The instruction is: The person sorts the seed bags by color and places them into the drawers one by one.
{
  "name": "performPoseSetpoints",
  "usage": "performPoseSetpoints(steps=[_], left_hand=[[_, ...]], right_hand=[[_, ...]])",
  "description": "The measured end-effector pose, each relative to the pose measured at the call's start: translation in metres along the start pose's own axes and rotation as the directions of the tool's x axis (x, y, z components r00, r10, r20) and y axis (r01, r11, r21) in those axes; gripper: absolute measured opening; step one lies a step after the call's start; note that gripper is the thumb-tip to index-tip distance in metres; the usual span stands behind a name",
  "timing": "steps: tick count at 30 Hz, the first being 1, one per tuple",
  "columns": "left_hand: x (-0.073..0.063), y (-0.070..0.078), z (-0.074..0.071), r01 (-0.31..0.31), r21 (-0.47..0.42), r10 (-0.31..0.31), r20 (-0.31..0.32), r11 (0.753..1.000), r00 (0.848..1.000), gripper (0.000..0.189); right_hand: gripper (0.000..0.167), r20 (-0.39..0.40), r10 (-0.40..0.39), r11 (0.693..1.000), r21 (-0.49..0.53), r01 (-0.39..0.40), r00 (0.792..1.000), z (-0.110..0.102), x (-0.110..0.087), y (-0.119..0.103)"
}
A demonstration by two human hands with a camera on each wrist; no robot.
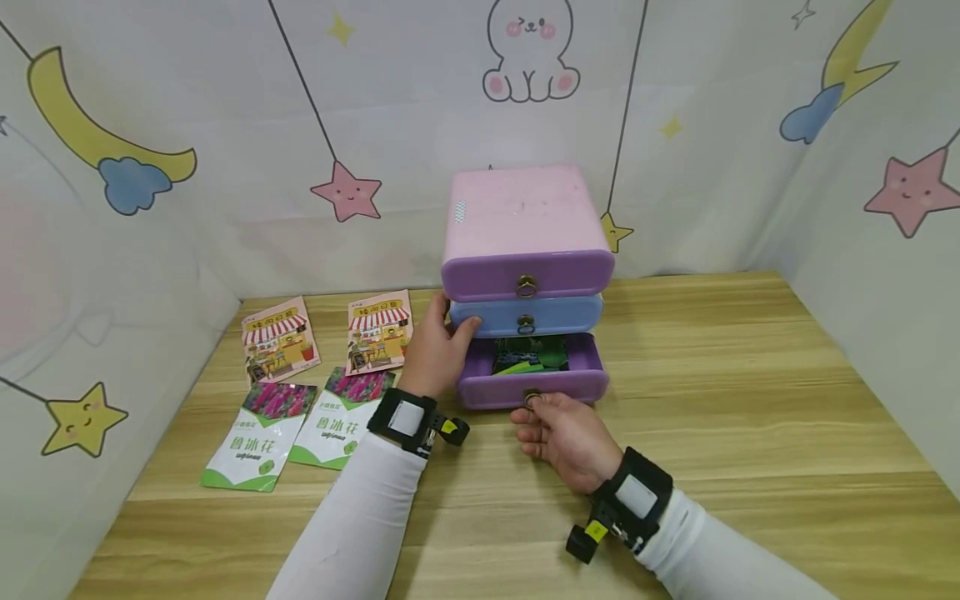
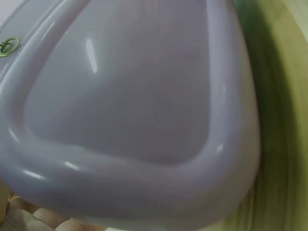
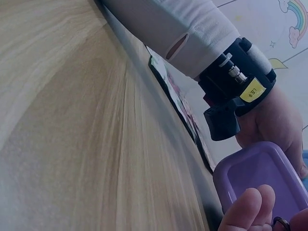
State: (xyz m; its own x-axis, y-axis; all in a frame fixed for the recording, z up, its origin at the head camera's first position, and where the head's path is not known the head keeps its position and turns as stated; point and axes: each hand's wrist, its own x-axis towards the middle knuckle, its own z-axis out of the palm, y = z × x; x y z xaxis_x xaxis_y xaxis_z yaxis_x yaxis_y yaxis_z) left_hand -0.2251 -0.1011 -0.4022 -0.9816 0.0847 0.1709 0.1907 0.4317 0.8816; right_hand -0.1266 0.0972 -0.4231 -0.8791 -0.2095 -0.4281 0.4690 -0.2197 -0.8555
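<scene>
Right hand [image 1: 576, 442] pinches the metal ring pull [image 1: 530, 397] of the bottom purple drawer [image 1: 487, 392], which stands partly out beneath the blue drawer [image 1: 566, 315]. Left hand [image 1: 433, 358] grips the left edge of the drawer cabinet [image 1: 525, 208], thumb on the blue front. Wood-grain tabletop [image 1: 487, 517] extends before the purple front edge. Plastic is glossy, corners rounded; green packet [image 1: 551, 354] inside.

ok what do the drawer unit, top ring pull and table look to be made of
Drawer unit: probably glossy moulded plastic, given rounded edges and sharp highlights.
Top ring pull: likely metal, brassy finish, from its golden colour.
Table: streaky grain suggests wood or laminate, soft sheen; can't tell which.
</scene>
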Motion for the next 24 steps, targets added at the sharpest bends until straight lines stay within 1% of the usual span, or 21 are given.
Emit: performPoseSetpoints(steps=[18, 24], left_hand=[[0.0014, -0.0014, -0.0002, -0.01, 0.007, 0.01, 0.0, 1.0, 1.0, 0.059], [0.0016, -0.0013, -0.0001, -0.017, 0.011, 0.017, -0.001, 1.0, 1.0, 0.059]], right_hand=[[0.022, -0.016, 0.011, 1.0, -0.01, -0.011, 1.0, -0.0013, 0.0055, -0.0036], [0.021, -0.021, 0.01, 1.0, -0.005, -0.01, 1.0, -0.0004, 0.0076, -0.0051]])
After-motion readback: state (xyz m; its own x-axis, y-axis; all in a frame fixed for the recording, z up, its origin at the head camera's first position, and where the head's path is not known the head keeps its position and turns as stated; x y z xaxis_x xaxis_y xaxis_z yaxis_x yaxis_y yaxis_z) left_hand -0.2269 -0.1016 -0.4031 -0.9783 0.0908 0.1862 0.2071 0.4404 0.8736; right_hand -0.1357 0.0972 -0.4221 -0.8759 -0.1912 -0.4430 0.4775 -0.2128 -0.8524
